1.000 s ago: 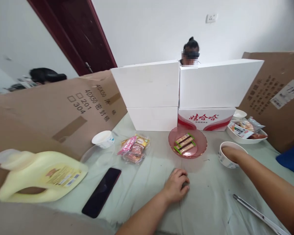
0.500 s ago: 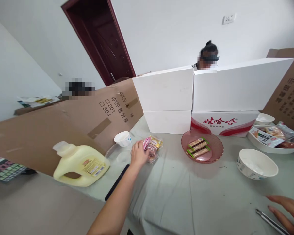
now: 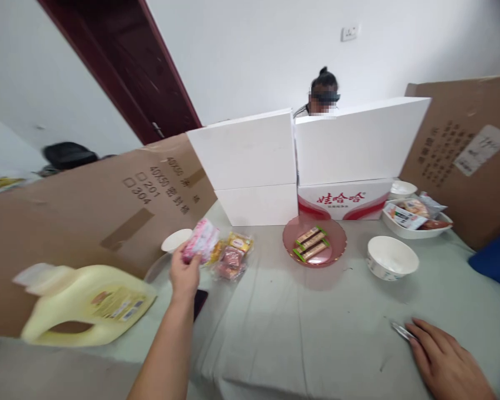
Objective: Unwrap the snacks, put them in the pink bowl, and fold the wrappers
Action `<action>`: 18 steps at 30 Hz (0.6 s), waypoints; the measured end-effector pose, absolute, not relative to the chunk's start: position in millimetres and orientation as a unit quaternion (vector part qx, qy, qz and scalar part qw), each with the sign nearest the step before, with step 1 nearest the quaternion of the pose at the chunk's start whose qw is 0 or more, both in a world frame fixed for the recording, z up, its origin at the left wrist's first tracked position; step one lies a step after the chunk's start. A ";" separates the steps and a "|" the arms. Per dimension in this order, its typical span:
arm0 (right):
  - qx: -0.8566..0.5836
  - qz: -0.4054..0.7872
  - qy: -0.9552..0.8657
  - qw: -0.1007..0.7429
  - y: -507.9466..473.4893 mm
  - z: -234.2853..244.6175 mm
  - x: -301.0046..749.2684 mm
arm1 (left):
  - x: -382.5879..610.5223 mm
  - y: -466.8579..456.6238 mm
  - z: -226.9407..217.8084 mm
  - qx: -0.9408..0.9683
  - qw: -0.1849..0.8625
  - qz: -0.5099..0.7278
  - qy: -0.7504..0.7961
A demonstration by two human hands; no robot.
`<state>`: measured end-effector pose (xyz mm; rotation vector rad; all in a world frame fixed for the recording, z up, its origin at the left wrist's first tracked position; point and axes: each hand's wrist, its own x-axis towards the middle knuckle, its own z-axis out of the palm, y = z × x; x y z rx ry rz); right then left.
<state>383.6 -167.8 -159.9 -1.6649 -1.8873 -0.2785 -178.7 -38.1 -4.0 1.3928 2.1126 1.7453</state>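
Note:
My left hand (image 3: 185,268) is closed on a pink and white packet (image 3: 202,240), lifted above the table. Just right of it lies a group of clear-wrapped snack packets (image 3: 232,256), yellow and reddish-brown. At the lower right, my right hand (image 3: 441,355) rests on the table with its fingers around a slim silver tool (image 3: 401,331); only the tool's tip shows past the fingertips. A pink glass bowl (image 3: 289,250) in the middle holds several green-edged wafer-like bars (image 3: 312,243). The white bowl (image 3: 177,240) behind my left hand is partly covered.
A pale yellow jug (image 3: 95,305) lies at the left, near a dark phone (image 3: 200,303). White boxes (image 3: 256,203) and cardboard (image 3: 108,205) wall the table's back. At the right are a white bowl (image 3: 391,258) and a dish of packaged food (image 3: 416,229). A person (image 3: 324,91) is behind the boxes.
My left hand has picked the pink and white packet off the snack packets and moved it left. My right hand has come further into view, its fingers now around the silver tool. The view has shifted right.

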 end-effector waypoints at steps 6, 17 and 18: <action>-0.607 -0.102 -0.747 0.251 -178.3 -136.3 374.8 | -63.0 -77.4 -29.6 0.411 0.489 0.591 0.491; -0.588 -0.015 -0.756 0.287 -171.6 -115.3 343.7 | 17.3 -111.4 -116.5 0.712 0.167 0.425 0.533; -0.580 0.003 -0.760 0.293 -167.9 -108.3 330.1 | 15.3 -111.3 -115.2 0.719 0.163 0.432 0.519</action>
